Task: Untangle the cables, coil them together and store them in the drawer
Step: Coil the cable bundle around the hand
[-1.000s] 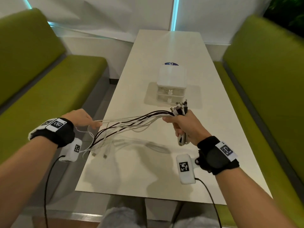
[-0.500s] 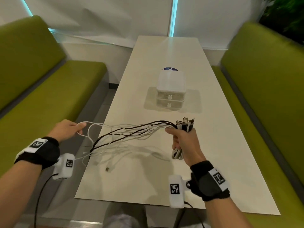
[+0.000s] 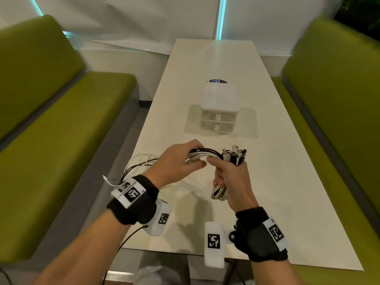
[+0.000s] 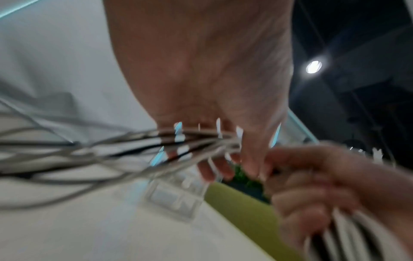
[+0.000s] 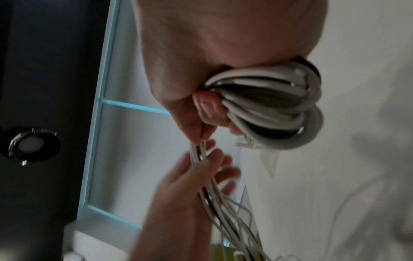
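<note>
My right hand (image 3: 232, 177) grips a coil of white and black cables (image 3: 203, 154) above the near part of the table. The plugs (image 3: 234, 155) stick up out of the fist, and a loop (image 3: 220, 194) hangs below it. The right wrist view shows that loop (image 5: 279, 106) under my right hand (image 5: 201, 53). My left hand (image 3: 176, 163) holds the loose strands right beside the right thumb, fingers over them and thumb under. The free tails (image 3: 139, 163) sag past the table's left edge. A small white drawer unit (image 3: 219, 99) stands mid-table, both drawers shut.
The long white table (image 3: 277, 182) runs away from me between two green benches, one at the left (image 3: 61, 140) and one at the right (image 3: 339, 99). A blue round sticker (image 3: 218, 81) peeks out behind the drawer unit.
My left hand has come in from beyond the table's left edge to just beside the right hand and now holds the strands there. The slack has bunched into loops at the left.
</note>
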A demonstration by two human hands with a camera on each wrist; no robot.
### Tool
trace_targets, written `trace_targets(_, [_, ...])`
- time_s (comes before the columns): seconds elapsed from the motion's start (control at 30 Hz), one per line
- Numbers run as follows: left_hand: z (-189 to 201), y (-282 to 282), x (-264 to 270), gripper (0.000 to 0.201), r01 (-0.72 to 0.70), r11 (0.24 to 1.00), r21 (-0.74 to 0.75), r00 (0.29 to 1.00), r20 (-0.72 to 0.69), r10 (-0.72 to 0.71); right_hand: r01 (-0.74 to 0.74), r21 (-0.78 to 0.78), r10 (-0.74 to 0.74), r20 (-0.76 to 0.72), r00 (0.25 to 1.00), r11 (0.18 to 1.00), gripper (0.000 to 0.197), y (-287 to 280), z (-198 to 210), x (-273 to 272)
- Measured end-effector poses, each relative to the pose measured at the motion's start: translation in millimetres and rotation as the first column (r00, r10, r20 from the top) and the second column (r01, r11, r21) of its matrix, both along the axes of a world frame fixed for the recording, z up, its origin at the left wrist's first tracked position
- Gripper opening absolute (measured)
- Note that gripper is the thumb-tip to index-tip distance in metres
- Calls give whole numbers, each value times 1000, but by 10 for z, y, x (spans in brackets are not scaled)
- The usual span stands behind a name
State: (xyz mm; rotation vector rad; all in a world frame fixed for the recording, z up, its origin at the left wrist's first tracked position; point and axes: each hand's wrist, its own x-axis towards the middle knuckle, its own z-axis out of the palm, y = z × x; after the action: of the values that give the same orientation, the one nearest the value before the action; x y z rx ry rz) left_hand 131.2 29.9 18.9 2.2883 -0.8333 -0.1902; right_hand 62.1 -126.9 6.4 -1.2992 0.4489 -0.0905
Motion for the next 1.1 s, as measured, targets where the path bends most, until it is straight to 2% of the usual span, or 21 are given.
trace_targets(0.03, [-82, -2, -10, 25, -82, 996, -28, 997, -18, 81, 13, 6, -13, 3, 1000, 1000, 35, -15, -7, -20])
trace_targets(0.1, [-220, 28, -15, 29, -172, 985, -21, 984, -51, 171, 27, -20, -27, -9, 1000, 999, 34, -30, -33, -27])
trace_targets(0.17, [-279, 42, -31, 31, -195, 981, -7, 979, -64, 194, 39, -15, -39, -42, 998, 999, 30, -23, -63, 5])
trace_targets(0.3, [-266, 95, -2, 33, -224, 975, 9, 972, -73, 224, 70, 145, -55, -110, 992, 987, 21, 14, -78, 97])
trace_targets(0.43, [-214, 237, 30, 43, -293, 956, 12, 949, -117, 292, 22, 148, -6, -111, 994, 989, 26, -15, -77, 147])
trace_targets(0.57, [-153, 304, 59, 55, -249, 968, 13, 946, -211, 246, -10, 154, 25, -99, 995, 988, 27, -33, -94, 191])
trace_targets(0.67, [-123, 359, 56, 53, -185, 980, 74, 952, -233, 197, 1, 177, 16, -95, 995, 984, 34, -57, -100, 218])
trace_targets(0.8, [-200, 581, 133, 51, -178, 948, 263, 949, -207, 236, 56, 194, -37, -100, 994, 979, 38, -153, -142, 247])
trace_targets(0.9, [-296, 743, 246, 49, -201, 915, 350, 931, -223, 289, 66, 165, -46, -124, 991, 984, 43, -112, -187, 256])
trace_targets(1.0, [-323, 797, 278, 58, -260, 893, 366, 916, -200, 349, 64, 176, -41, -131, 991, 982, 44, -87, -181, 270])
trace_targets(1.1, [-326, 828, 285, 64, -400, 856, 328, 884, -110, 455, 37, 125, -23, -108, 994, 991, 48, -106, -136, 288])
